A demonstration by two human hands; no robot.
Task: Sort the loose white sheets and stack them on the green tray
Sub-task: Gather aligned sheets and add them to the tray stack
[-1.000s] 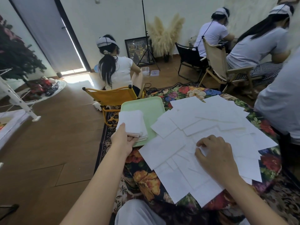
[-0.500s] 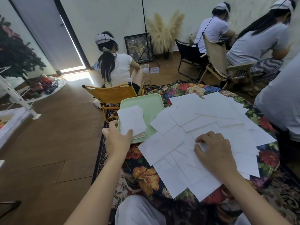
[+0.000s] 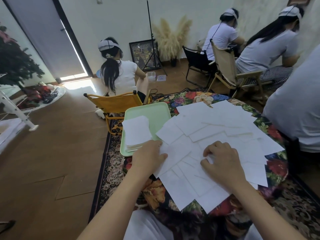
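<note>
Under the left hand (image 3: 149,157) (fingertips hidden) lie loose sheets (image 3: 216,125).

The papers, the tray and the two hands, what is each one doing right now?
Stack of sheets: piled on the tray, edges a bit uneven.
Green tray: flat on the table, far half bare.
Loose sheets: spread over the table, overlapping.
Left hand: holds the edge of a loose sheet beside the tray.
Right hand: fingers curled, picking at the loose sheets.
</note>
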